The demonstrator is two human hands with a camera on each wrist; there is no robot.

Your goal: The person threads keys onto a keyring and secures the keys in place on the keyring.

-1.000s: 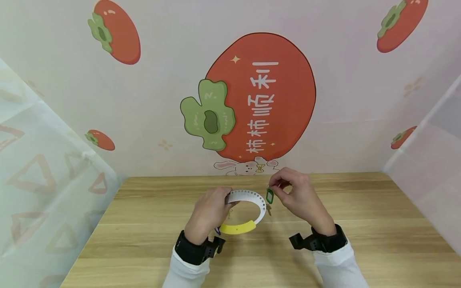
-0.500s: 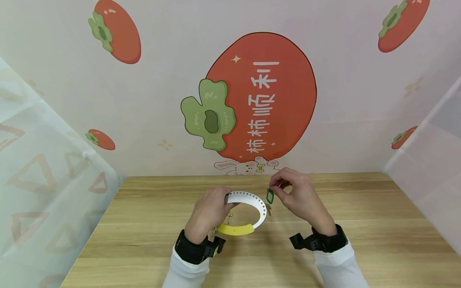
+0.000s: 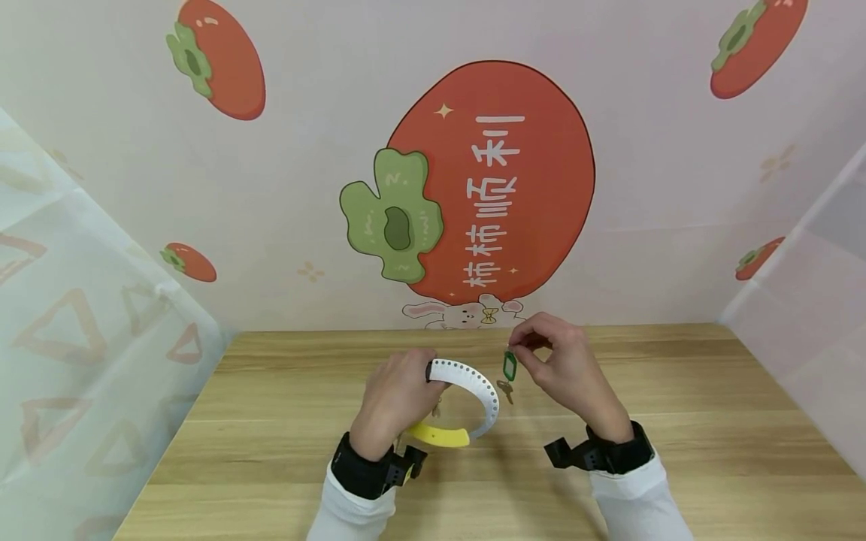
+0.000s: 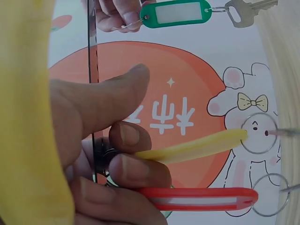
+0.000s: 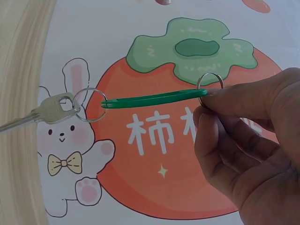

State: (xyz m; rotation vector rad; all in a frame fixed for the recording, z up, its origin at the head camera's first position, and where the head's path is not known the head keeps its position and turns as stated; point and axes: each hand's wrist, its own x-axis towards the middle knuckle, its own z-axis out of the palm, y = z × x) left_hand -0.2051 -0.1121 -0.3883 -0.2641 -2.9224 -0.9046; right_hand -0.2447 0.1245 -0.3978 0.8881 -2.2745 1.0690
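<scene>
My left hand (image 3: 395, 394) grips a large key ring (image 3: 476, 383), a flat white hoop with a row of holes and a yellow section (image 3: 440, 436). A yellow key tag (image 4: 197, 145) and a red key tag (image 4: 201, 199) hang by my left fingers in the left wrist view; their keys are mostly cut off there. Just right of the hoop, my right hand (image 3: 561, 368) pinches the small wire ring (image 5: 211, 84) of a green key tag (image 5: 152, 97). A silver-coloured key (image 5: 54, 110) dangles from the tag's other end, apart from the hoop.
Below both hands spreads a wood-grain table (image 3: 271, 466). A backdrop (image 3: 649, 195) with printed persimmons and a rabbit stands along its far edge, and pale side sheets (image 3: 88, 361) flank it. Each wrist wears a black camera strap (image 3: 612, 451).
The hoop has turned in my left hand, its yellow section shifting left and slightly nearer. My right hand has moved slightly up and right, and the green tag's key now shows more fully.
</scene>
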